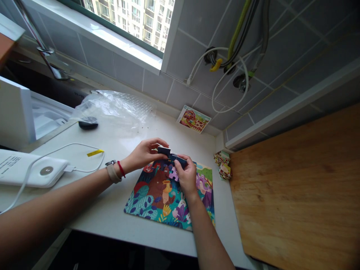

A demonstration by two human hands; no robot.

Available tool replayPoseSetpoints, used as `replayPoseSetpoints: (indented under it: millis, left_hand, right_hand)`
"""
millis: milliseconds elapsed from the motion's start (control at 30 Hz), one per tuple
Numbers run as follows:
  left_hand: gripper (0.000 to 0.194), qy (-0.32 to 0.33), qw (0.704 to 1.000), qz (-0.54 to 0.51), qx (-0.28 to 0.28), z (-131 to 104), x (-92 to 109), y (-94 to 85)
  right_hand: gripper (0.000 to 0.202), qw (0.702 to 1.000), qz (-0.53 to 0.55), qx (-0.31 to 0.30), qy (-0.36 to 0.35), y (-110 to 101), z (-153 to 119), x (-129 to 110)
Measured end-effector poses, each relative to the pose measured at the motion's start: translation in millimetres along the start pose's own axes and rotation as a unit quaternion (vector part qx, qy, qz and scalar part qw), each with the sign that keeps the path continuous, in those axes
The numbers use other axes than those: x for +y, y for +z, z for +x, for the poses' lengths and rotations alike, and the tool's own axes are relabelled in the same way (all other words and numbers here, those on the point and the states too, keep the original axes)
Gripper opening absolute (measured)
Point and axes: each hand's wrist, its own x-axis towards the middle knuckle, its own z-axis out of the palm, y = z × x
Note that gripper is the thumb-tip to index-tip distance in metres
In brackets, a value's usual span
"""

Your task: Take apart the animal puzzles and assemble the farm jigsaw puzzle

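A colourful jigsaw puzzle (160, 189) with a brown bear, a rabbit and leaves lies flat on the white counter, its upper part partly hidden by my hands. Just above its far edge, my left hand (144, 154) pinches a dark puzzle piece (164, 150) between thumb and fingers. Close beside it, my right hand (188, 175) grips dark blue puzzle pieces (180, 160), which look like a small stack; how many I cannot tell. The pieces in the two hands nearly meet, and I cannot make out whether they touch.
Small piles of loose puzzle pieces (224, 165) sit to the right, beside a wooden board (295, 187). A farm picture card (194, 119) leans at the wall. Leftward are clear plastic wrapping (118, 107), a black mouse (88, 125), and a white power bank (33, 168) with a cable.
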Motion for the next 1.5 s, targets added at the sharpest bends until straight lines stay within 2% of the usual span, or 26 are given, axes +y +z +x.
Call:
replayPoseSetpoints:
  millis: [100, 200, 300, 500, 767, 933, 1067, 1233, 1300, 1433, 1500]
  left_hand:
    - [0.027, 0.025, 0.999, 0.008, 0.038, -2, -1, 5.9]
    - [0.014, 0.085, 0.99, 0.103, 0.045, -6, 0, 10.8]
    - [0.009, 0.12, 0.978, 0.168, 0.042, -9, -1, 14.1]
    - [0.013, 0.042, 0.995, 0.08, 0.042, -10, -11, 18.4]
    - [0.009, 0.078, 0.989, 0.102, 0.067, -12, -5, 25.2]
    - [0.01, 0.095, 0.986, 0.122, 0.058, -12, -3, 25.8]
    - [0.014, 0.058, 0.993, 0.088, 0.044, -12, -4, 25.7]
    - [0.015, 0.047, 0.994, 0.074, 0.063, -14, -6, 26.2]
    - [0.013, 0.071, 0.99, 0.11, 0.061, -14, -7, 25.9]
    - [0.013, 0.174, 0.963, 0.201, 0.039, -14, -10, 24.9]
    - [0.014, 0.2, 0.953, 0.224, 0.035, -14, -11, 24.9]
  right_hand:
    - [0.029, 0.997, 0.055, -0.048, 0.034, 5, -4, -2]
    - [0.032, 0.989, 0.107, -0.073, 0.075, 8, -8, -4]
    - [0.035, 0.984, 0.126, -0.079, 0.1, 9, -10, -7]
    - [0.038, 0.98, 0.134, -0.085, 0.121, 8, -9, -9]
    - [0.035, 0.977, 0.147, -0.082, 0.129, 11, -11, -7]
    - [0.032, 0.981, 0.129, -0.077, 0.123, 11, -11, -9]
    - [0.028, 0.987, 0.092, -0.09, 0.096, 10, -11, -10]
    - [0.03, 0.986, 0.105, -0.081, 0.099, 10, -11, -9]
    - [0.033, 0.98, 0.131, -0.094, 0.117, 10, -11, -11]
    - [0.038, 0.962, 0.181, -0.13, 0.16, 7, -11, -17]
    - [0.041, 0.958, 0.187, -0.134, 0.169, 6, -12, -19]
